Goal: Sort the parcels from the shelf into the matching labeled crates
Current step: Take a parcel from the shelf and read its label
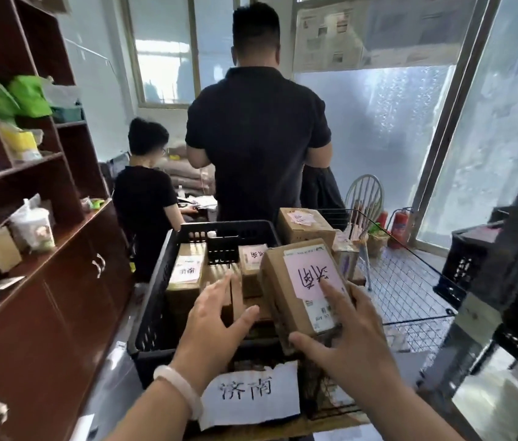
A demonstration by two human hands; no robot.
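A black plastic crate [152, 316] stands in front of me with a white paper label [251, 393] handwritten in black on its near wall. Several brown cardboard parcels lie inside it. My right hand [343, 332] grips a brown parcel [286, 300] with a pink handwritten label, held tilted over the crate's right rim. My left hand [216, 316], with a pale bangle on the wrist, is spread open over the parcels in the crate, its fingertips touching an upright one [235, 294].
A dark red shelf unit [44, 218] with bags and boxes runs along the left. Two people in dark shirts stand just behind the crate. A wire basket [410, 288] sits to the right, another parcel [302, 227] behind it, and a second black crate [467, 259] farther right.
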